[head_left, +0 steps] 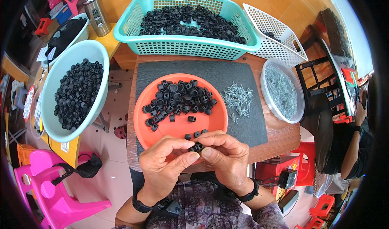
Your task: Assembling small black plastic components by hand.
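Note:
Between the fingertips of my left hand (164, 160) and my right hand (225, 156) is a small black plastic part (196, 147), pinched from both sides. Both hands hover at the near rim of a round orange tray (162, 127). A heap of black plastic pieces (178, 97) fills the tray's far half, some ring-shaped and some block-like. A few loose ones (197, 134) lie just beyond my fingertips. Right of the tray, a pile of silver screws (238, 99) rests on a dark mat (255, 127). My fingers hide part of the held piece.
A teal basket (190, 48) of black parts stands at the back, beside a white basket (275, 22). A clear tub (298, 103) of metal pieces is on the right, a pale-blue basin (104, 67) of black parts on the left. Another person's arm (351, 152) shows far right.

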Demonstrator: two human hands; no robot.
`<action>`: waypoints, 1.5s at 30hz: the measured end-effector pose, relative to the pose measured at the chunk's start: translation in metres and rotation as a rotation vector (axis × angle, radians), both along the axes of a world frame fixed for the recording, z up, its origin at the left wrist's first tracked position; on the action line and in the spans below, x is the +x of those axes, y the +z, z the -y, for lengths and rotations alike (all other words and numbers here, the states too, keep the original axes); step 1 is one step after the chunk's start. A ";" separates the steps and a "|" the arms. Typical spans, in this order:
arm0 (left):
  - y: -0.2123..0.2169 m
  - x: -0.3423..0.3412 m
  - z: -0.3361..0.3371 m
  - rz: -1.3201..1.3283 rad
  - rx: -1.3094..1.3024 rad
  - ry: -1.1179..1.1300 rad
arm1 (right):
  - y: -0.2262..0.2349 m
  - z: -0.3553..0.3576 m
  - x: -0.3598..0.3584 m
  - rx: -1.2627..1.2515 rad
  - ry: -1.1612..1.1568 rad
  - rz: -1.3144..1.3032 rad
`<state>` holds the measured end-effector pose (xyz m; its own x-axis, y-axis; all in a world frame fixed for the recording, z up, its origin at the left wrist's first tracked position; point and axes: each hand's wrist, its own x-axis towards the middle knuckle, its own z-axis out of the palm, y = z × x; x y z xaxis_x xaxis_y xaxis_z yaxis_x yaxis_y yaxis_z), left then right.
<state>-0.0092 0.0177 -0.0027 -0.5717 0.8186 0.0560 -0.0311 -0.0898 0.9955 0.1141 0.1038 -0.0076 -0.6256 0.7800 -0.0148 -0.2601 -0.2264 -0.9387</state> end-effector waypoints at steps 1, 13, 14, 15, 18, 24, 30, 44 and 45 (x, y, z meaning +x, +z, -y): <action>-0.002 0.000 -0.001 0.025 0.015 0.005 | 0.000 0.000 0.000 0.040 -0.001 0.006; 0.005 0.003 -0.004 0.250 -0.019 -0.002 | 0.003 -0.001 0.001 -0.011 0.010 0.003; 0.006 0.003 -0.004 0.270 -0.016 0.005 | 0.003 -0.001 0.001 -0.028 0.011 0.000; 0.005 0.003 -0.004 0.267 -0.018 0.001 | 0.003 -0.002 0.002 -0.029 0.006 -0.004; 0.005 0.003 -0.004 0.216 -0.017 -0.005 | 0.001 -0.004 0.003 0.075 0.025 0.020; -0.002 0.001 -0.001 0.150 0.006 -0.069 | -0.001 -0.005 0.003 0.114 0.016 -0.043; -0.001 0.001 -0.002 0.171 -0.011 -0.074 | 0.001 -0.006 0.005 -0.037 0.043 -0.018; -0.008 -0.001 -0.002 0.135 -0.025 -0.079 | -0.001 -0.003 0.002 -0.073 0.001 -0.056; -0.008 -0.001 -0.002 0.135 -0.026 -0.080 | -0.001 -0.003 0.002 -0.073 0.000 -0.056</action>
